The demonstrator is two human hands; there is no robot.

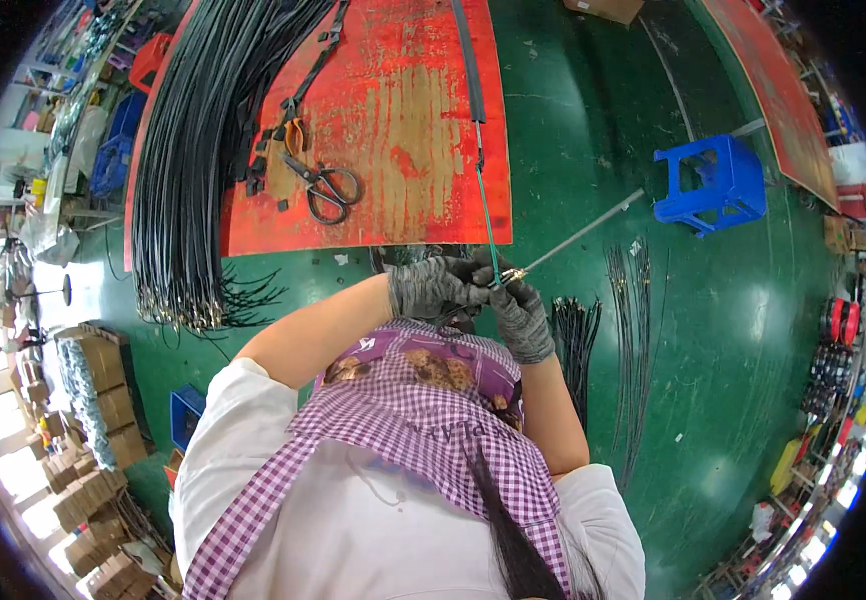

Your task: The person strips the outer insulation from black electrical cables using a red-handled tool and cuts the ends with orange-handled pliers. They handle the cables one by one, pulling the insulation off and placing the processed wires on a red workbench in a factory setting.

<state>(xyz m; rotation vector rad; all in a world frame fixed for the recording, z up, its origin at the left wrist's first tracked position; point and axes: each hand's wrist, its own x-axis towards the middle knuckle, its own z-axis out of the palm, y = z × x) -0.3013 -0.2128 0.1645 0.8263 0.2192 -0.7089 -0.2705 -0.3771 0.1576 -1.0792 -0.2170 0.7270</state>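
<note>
the left hand (pixel 433 287), in a grey knit glove, is closed down to a pinch, and the near end of a thin green cable (pixel 484 200) is held between its fingertips just in front of the chest. the right hand (pixel 520 312), gloved the same way, is curled shut around the near end of a long thin metal rod (pixel 583 233), whose far end points up and right over the green floor (pixel 593 120) towards a blue plastic stool (pixel 710 182). the two hands are touching, and a small brass-coloured fitting (pixel 510 274) is seen where cable and rod meet; whether the cable has entered the rod cannot be told.

from the pinch the green cable runs up and away onto the red worn board (pixel 393 110), where it disappears into a black sleeve (pixel 471 60).

as a judgement only: the cable end could slip from so light a pinch if the rod is pushed off line, and the thin wire could be kinked at the fitting. the fingertips lie close to the cable tip and the rod mouth, so a glove could be pricked or caught. the slack length on the board could be snagged by the scissors (pixel 325 187) lying there, or be tangled with the big bundle of black cables (pixel 203 150) hanging over the board's left edge. loose black cables (pixel 578 340) lying on the floor beside the right arm could be dragged along.
</note>
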